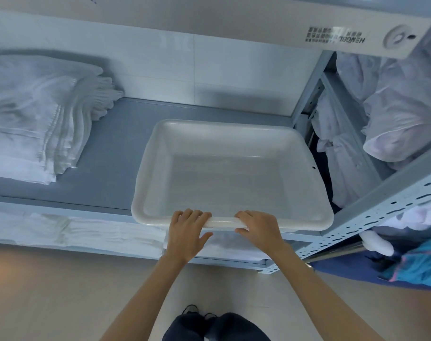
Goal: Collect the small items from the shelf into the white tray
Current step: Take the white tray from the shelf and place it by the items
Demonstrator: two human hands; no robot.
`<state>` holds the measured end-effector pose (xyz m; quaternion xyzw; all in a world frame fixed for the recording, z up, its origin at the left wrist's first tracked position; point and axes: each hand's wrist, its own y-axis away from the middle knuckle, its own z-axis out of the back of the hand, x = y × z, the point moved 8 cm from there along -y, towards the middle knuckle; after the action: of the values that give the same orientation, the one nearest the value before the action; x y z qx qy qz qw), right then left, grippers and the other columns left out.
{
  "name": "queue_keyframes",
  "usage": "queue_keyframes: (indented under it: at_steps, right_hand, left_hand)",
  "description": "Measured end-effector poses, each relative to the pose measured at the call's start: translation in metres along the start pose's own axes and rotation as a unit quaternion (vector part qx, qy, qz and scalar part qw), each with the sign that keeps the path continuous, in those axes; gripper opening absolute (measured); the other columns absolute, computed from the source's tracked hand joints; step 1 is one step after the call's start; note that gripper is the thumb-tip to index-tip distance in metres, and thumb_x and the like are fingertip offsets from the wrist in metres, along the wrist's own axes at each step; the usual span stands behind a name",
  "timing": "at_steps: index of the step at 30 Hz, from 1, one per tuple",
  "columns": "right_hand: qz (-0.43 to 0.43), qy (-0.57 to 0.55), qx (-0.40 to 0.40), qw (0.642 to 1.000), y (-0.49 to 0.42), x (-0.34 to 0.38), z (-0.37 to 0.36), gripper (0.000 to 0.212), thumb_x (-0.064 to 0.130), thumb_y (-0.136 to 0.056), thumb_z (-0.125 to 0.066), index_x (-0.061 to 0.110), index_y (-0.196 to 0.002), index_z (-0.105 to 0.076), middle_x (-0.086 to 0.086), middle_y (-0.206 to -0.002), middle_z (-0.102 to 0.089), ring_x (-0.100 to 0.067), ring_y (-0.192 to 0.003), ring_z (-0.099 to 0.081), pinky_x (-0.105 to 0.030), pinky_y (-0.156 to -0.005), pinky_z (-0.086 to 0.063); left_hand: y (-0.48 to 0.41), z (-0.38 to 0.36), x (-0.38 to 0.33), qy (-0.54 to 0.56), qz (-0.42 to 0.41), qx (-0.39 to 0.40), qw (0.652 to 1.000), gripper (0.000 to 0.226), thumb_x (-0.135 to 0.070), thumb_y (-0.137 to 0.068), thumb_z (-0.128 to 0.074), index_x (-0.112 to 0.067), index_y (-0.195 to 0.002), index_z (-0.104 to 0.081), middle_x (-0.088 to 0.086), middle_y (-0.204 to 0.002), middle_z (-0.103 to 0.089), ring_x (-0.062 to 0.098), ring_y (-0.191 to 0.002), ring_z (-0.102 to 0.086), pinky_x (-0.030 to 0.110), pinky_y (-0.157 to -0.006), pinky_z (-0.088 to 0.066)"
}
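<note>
Both hands grip the white tray's near rim.
Left hand (187,232) and right hand (257,227) curl over the smooth plastic white tray (234,124) on the grey shelf (106,148).

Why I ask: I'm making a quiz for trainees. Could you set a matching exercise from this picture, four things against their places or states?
Things
1. white tray
2. folded white linen
3. left hand
4. blue cloth

Places or states
A. stacked on the left part of the shelf
B. grips the tray's near rim
C. at the lower right of the view, off the shelf
D. empty, on the shelf's right part

Pairs: 1-D, 2-A, 3-B, 4-C
</note>
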<state>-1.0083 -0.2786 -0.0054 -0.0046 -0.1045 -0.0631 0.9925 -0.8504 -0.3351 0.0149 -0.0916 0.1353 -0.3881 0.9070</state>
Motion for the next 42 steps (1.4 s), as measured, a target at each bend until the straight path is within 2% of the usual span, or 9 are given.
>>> queue_keyframes:
  at_steps: [4, 9, 14, 20, 25, 29, 35, 39, 42]
  right_hand:
    - [0.005, -0.122, 0.023, 0.992, 0.007, -0.011, 0.007, 0.053, 0.047, -0.075, -0.070, 0.026, -0.123, -0.058, 0.007, -0.119, -0.062, -0.015, -0.107, -0.055, -0.022, -0.091, -0.032]
    - [0.014, -0.054, 0.060, 0.997, 0.010, -0.011, 0.006, 0.041, 0.047, -0.092, -0.048, 0.030, -0.129, -0.051, 0.010, -0.122, -0.061, -0.015, -0.107, -0.056, -0.025, -0.093, -0.032]
    - [0.022, -0.038, 0.076, 0.996, -0.001, 0.000, -0.001, 0.040, 0.045, -0.094, -0.045, 0.029, -0.131, -0.048, 0.009, -0.122, -0.061, -0.016, -0.108, -0.056, -0.028, -0.095, -0.030]
    - [0.069, 0.010, 0.072, 0.995, -0.025, 0.013, 0.000, 0.038, 0.042, -0.093, -0.047, 0.031, -0.129, -0.051, 0.009, -0.121, -0.061, -0.018, -0.116, -0.050, -0.029, -0.099, -0.025]
    - [-0.009, 0.023, 0.025, 0.999, -0.044, -0.001, 0.011, 0.041, 0.032, -0.093, -0.050, 0.037, -0.133, -0.049, -0.003, -0.150, -0.036, -0.024, -0.142, -0.023, -0.038, -0.115, -0.020]
    - [-0.126, -0.100, -0.025, 0.987, -0.036, -0.004, 0.012, 0.046, 0.013, -0.098, -0.045, 0.026, -0.142, -0.039, -0.011, -0.157, -0.013, -0.025, -0.146, -0.010, -0.038, -0.108, -0.038]
    - [-0.264, -0.331, -0.077, 0.903, -0.013, -0.001, -0.001, 0.052, 0.004, -0.098, -0.030, 0.012, -0.148, -0.021, -0.007, -0.159, -0.012, -0.023, -0.143, -0.022, -0.035, -0.118, -0.021]
    - [-0.285, -0.400, -0.082, 0.867, -0.012, -0.002, -0.001, 0.063, 0.017, -0.094, -0.049, 0.003, -0.147, -0.018, -0.006, -0.149, -0.031, -0.021, -0.136, -0.033, -0.036, -0.116, -0.025]
    - [-0.292, -0.374, -0.076, 0.877, -0.015, -0.010, -0.001, 0.061, 0.013, -0.087, -0.057, 0.003, -0.141, -0.029, 0.004, -0.102, -0.041, -0.013, -0.096, -0.039, -0.030, -0.094, -0.039]
  left_hand:
    - [0.007, 0.007, 0.018, 0.020, -0.004, -0.017, 1.000, 0.044, -0.059, -0.082, -0.048, -0.028, -0.105, -0.068, -0.010, -0.099, -0.070, 0.016, -0.095, -0.065, 0.044, -0.092, -0.045]
    - [-0.002, -0.003, 0.029, 0.040, 0.002, 0.101, 0.994, 0.069, -0.069, -0.083, -0.017, -0.028, -0.117, -0.061, -0.006, -0.105, -0.069, 0.018, -0.096, -0.062, 0.035, -0.092, -0.041]
    - [-0.001, -0.003, 0.044, 0.055, 0.031, 0.101, 0.993, 0.045, -0.057, -0.091, -0.038, -0.025, -0.111, -0.061, -0.004, -0.099, -0.069, 0.018, -0.089, -0.062, 0.031, -0.083, -0.041]
    - [0.020, -0.002, 0.051, 0.017, 0.111, 0.109, 0.988, 0.043, -0.055, -0.093, -0.034, -0.028, -0.120, -0.053, -0.007, -0.103, -0.066, 0.018, -0.093, -0.061, 0.029, -0.085, -0.040]
    - [0.030, -0.009, 0.028, -0.010, 0.136, 0.134, 0.981, 0.043, -0.035, -0.093, -0.043, -0.026, -0.134, -0.037, -0.007, -0.108, -0.062, 0.019, -0.094, -0.060, 0.027, -0.079, -0.041]
    - [0.022, -0.015, 0.003, 0.037, 0.136, 0.155, 0.978, 0.048, -0.035, -0.093, -0.044, -0.025, -0.138, -0.032, -0.004, -0.111, -0.063, 0.022, -0.095, -0.061, 0.029, -0.074, -0.043]
    - [0.018, -0.028, -0.026, 0.222, 0.063, 0.265, 0.936, 0.069, -0.050, -0.091, -0.046, -0.031, -0.148, -0.012, -0.002, -0.145, -0.042, 0.022, -0.127, -0.046, 0.033, -0.101, -0.036]
    - [-0.004, 0.006, 0.031, 0.143, 0.066, 0.125, 0.980, 0.062, -0.036, -0.094, -0.046, -0.023, -0.148, -0.018, -0.004, -0.154, -0.027, 0.013, -0.140, -0.027, 0.029, -0.110, -0.022]
    - [-0.009, 0.024, 0.099, 0.066, 0.162, 0.080, 0.981, 0.066, -0.028, -0.092, -0.050, -0.017, -0.148, -0.016, 0.003, -0.156, -0.021, 0.019, -0.143, -0.019, 0.036, -0.113, -0.022]
